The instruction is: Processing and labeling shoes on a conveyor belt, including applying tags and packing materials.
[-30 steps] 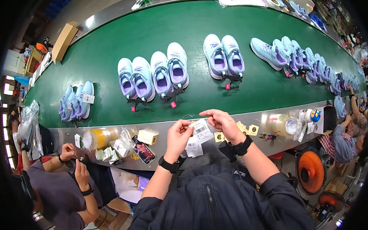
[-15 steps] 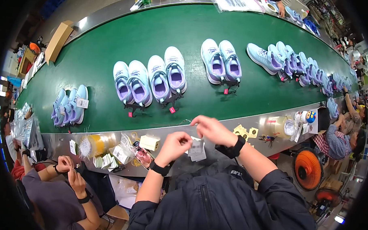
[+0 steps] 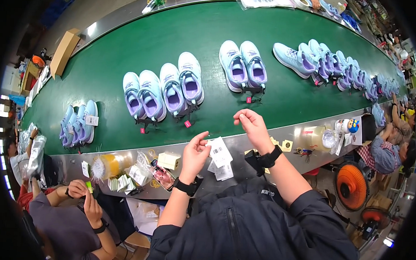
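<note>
My left hand [image 3: 195, 152] pinches a small stack of white paper tags [image 3: 219, 154] over the metal ledge [image 3: 244, 145] at the belt's near edge. Up and to the right of the tags, my right hand [image 3: 250, 126] has its fingertips pinched together; whether something thin is between them I cannot tell. Both wrists wear black bands. On the green conveyor belt [image 3: 128, 44] beyond my hands stand pairs of light blue and lilac sneakers: one pair [image 3: 241, 67] straight ahead, two pairs [image 3: 162, 91] to its left.
More sneakers crowd the belt's right end [image 3: 334, 65], and one pair [image 3: 79, 123] lies far left. The ledge carries a phone [image 3: 163, 176], a small box [image 3: 169, 160], tag bundles [image 3: 123, 182] and a yellow bundle [image 3: 110, 163]. Co-workers sit lower left [image 3: 76, 217] and right [image 3: 386, 152]. An orange fan [image 3: 352, 185] stands right.
My hands, close together on the tags before, have separated. The right hand has lifted up and to the right while the left keeps the tags. The sneakers have drifted left on the belt.
</note>
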